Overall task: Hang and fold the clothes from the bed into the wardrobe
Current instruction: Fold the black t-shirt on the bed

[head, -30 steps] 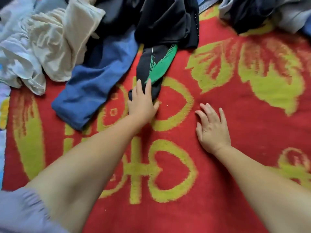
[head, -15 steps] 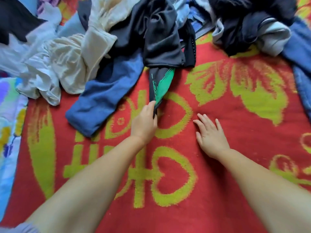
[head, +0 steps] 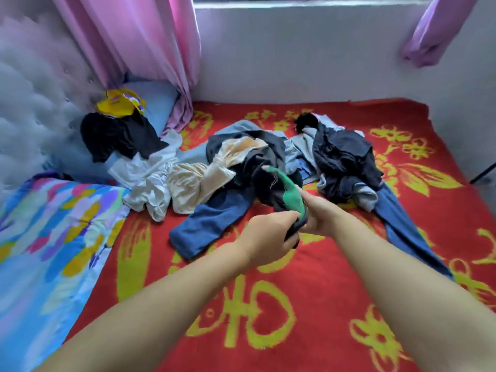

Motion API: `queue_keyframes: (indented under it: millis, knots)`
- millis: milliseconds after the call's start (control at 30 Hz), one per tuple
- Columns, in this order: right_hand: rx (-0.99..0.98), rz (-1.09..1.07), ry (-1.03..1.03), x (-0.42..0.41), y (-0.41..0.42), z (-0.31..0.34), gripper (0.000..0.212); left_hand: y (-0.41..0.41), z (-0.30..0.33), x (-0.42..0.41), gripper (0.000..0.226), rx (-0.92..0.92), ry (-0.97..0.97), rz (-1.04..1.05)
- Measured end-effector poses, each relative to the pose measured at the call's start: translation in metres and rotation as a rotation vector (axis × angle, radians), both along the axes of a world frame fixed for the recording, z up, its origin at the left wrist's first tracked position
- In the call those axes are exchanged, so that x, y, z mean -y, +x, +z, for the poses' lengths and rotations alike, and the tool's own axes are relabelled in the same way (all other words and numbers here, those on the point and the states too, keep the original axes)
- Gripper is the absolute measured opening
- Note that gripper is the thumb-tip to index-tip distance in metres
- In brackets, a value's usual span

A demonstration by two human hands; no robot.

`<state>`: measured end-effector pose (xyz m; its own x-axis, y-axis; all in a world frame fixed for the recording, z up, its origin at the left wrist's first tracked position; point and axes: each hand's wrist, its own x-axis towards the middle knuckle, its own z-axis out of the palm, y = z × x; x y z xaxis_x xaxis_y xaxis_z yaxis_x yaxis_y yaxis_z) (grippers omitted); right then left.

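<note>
A black garment with a green stripe (head: pixel 288 196) is lifted off the red and yellow bed blanket (head: pixel 308 312). My left hand (head: pixel 268 237) grips its lower black end. My right hand (head: pixel 320 216) holds it from the right side, just under the green stripe. Its upper part still trails into the clothes pile (head: pixel 249 162) of dark, cream and white garments. A blue pair of trousers (head: pixel 212 224) lies left of my hands. A second dark heap with jeans (head: pixel 346 159) lies to the right.
A colourful quilt (head: pixel 51 237) covers the bed's left side. A black shirt (head: pixel 118 135) and a yellow item (head: pixel 120 104) rest on a blue pillow (head: pixel 158 103) by the padded headboard (head: pixel 32 103). Pink curtains (head: pixel 139 41) hang before the white wall.
Both hands left the blanket and took hold of the black and green garment, lifting its end. The camera rose and pulled back, showing the whole bed.
</note>
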<state>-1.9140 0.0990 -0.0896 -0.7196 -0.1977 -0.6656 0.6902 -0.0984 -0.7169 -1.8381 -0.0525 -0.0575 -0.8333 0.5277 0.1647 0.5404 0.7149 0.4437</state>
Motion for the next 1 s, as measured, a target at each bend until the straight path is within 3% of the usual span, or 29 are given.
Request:
queue_keyframes:
  millis: [100, 200, 300, 367, 400, 467, 533, 633, 767, 833, 933, 1000]
  knots:
    - [-0.159, 0.066, 0.18, 0.016, -0.006, 0.07, 0.014, 0.009, 0.046, 0.009, 0.033, -0.109, -0.042, -0.123]
    - [-0.399, 0.098, 0.453, 0.027, 0.0, 0.135, 0.02, 0.016, 0.065, 0.029, 0.056, 0.028, -0.065, -0.145]
    - [-0.564, 0.06, 0.495, 0.026, 0.014, 0.192, 0.024, 0.014, 0.074, 0.062, 0.037, 0.082, 0.134, -0.016]
    - [-0.667, 0.053, 0.458, 0.024, 0.025, 0.228, 0.035, 0.003, 0.073, 0.082, 0.025, 0.058, 0.177, 0.145]
    - [-0.715, 0.048, 0.417, 0.025, 0.032, 0.246, 0.039, -0.004, 0.074, 0.087, 0.031, 0.073, 0.165, 0.201]
    - [-0.777, 0.016, 0.3, 0.03, 0.041, 0.277, 0.037, -0.013, 0.078, 0.086, 0.066, 0.166, 0.131, 0.232]
    - [-0.821, -0.052, 0.164, 0.037, 0.05, 0.306, 0.03, -0.014, 0.089, 0.07, 0.087, 0.259, 0.203, 0.146]
    - [-0.866, -0.195, -0.061, 0.038, 0.055, 0.337, 0.027, -0.007, 0.098, 0.039, 0.097, 0.46, 0.325, 0.038]
    - [-0.909, -0.425, -0.198, 0.018, 0.053, 0.353, 0.026, 0.012, 0.087, 0.023, 0.11, 0.538, 0.163, -0.132]
    - [-0.911, -0.504, -0.19, 0.009, 0.051, 0.352, 0.021, 0.017, 0.081, 0.02, 0.094, 0.563, 0.127, -0.173]
    - [-0.93, -0.514, -0.198, 0.002, 0.049, 0.349, 0.017, 0.013, 0.087, 0.008, 0.008, 0.454, 0.156, -0.079]
    - [-0.97, -0.551, -0.193, -0.006, 0.045, 0.348, 0.019, 0.001, 0.094, 0.008, 0.012, 0.413, 0.256, 0.022]
